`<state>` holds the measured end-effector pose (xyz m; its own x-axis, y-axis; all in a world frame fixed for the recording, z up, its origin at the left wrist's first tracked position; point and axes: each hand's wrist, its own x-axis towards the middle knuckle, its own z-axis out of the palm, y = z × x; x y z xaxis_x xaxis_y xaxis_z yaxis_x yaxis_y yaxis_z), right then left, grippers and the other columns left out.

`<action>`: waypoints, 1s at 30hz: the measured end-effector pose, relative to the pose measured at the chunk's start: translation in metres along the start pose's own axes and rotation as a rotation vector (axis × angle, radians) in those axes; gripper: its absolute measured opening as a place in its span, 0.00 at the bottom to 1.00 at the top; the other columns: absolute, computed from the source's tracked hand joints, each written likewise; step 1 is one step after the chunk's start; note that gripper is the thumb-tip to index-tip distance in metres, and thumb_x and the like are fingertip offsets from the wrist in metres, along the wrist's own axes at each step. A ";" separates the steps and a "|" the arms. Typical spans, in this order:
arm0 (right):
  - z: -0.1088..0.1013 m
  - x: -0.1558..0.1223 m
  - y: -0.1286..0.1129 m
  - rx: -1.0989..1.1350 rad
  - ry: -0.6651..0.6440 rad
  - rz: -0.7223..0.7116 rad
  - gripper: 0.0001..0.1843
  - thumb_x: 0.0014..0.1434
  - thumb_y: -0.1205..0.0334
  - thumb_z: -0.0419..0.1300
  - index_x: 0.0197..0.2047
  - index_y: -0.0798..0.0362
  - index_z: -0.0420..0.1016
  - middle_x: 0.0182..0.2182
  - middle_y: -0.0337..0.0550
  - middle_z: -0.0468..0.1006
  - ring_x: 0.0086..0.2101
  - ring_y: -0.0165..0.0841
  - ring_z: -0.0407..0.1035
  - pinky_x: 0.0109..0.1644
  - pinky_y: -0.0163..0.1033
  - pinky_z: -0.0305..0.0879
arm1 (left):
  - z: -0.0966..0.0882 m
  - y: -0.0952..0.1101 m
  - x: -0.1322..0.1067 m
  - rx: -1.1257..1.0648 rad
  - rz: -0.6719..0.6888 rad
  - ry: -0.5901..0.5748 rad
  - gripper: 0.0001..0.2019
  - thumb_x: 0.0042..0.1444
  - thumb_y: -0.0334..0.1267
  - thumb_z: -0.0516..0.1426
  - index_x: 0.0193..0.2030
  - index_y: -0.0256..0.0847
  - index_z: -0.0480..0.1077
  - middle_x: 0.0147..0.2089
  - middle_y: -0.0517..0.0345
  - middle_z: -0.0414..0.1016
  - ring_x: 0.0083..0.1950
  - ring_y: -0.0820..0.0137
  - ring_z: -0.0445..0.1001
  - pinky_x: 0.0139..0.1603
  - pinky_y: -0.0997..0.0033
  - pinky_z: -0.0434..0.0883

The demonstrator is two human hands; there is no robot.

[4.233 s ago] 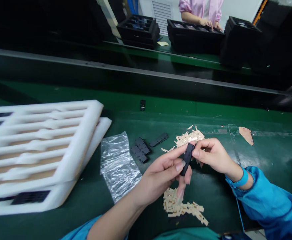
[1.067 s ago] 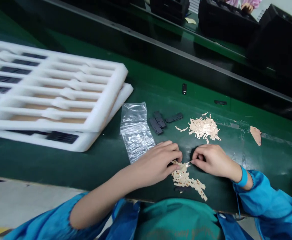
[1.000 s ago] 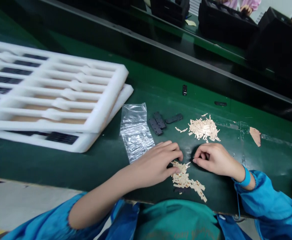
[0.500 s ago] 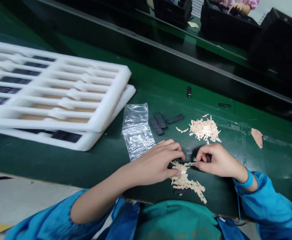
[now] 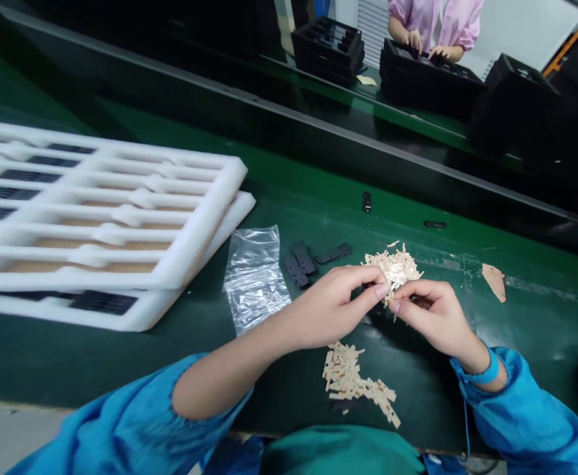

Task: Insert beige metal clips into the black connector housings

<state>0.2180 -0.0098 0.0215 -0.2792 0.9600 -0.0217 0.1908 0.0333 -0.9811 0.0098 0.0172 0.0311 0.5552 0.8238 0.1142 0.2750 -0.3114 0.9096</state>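
Note:
My left hand [image 5: 336, 307] and my right hand [image 5: 430, 315] meet above the green table, fingertips pinched together on a small tan strip [image 5: 390, 298]. A dark part may sit in my right palm; I cannot make it out. Below the hands lies a near pile of tan strips [image 5: 353, 382]. A second pile of tan strips [image 5: 392, 265] lies just beyond the fingertips. Several black flat parts [image 5: 301, 264] lie left of that pile.
A crumpled clear plastic bag [image 5: 254, 277] lies left of the hands. Two stacked white foam trays [image 5: 105, 224] with black parts in the slots fill the left. A small black piece [image 5: 367, 201] rests near the belt edge. Across the belt another person [image 5: 435, 30] handles black trays [image 5: 328, 46].
Both hands have lifted off the near pile of strips and come up together, pinching a strip. The camera view has tilted up slightly.

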 end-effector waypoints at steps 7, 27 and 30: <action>-0.007 0.005 -0.005 -0.253 0.082 -0.201 0.08 0.61 0.69 0.65 0.31 0.53 0.83 0.25 0.39 0.79 0.25 0.29 0.68 0.29 0.34 0.63 | 0.016 -0.010 -0.001 0.069 0.114 0.217 0.08 0.66 0.31 0.56 0.39 0.41 0.77 0.36 0.58 0.79 0.37 0.68 0.77 0.39 0.69 0.73; -0.006 0.005 -0.002 -0.418 0.059 -0.192 0.08 0.60 0.69 0.61 0.32 0.50 0.81 0.27 0.41 0.80 0.26 0.33 0.70 0.33 0.39 0.66 | 0.024 -0.019 -0.011 0.401 0.261 0.220 0.15 0.68 0.28 0.49 0.49 0.37 0.78 0.45 0.48 0.84 0.43 0.59 0.82 0.44 0.60 0.78; -0.011 0.006 -0.003 -0.435 0.020 -0.186 0.09 0.58 0.71 0.61 0.30 0.50 0.79 0.26 0.39 0.78 0.27 0.32 0.70 0.36 0.39 0.66 | 0.024 -0.022 -0.010 0.401 0.188 0.176 0.15 0.69 0.29 0.49 0.48 0.38 0.77 0.44 0.49 0.83 0.43 0.58 0.81 0.44 0.59 0.76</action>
<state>0.2258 -0.0014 0.0264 -0.3283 0.9317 0.1552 0.5170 0.3148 -0.7960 0.0175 0.0047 0.0005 0.4926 0.7926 0.3593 0.4834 -0.5925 0.6444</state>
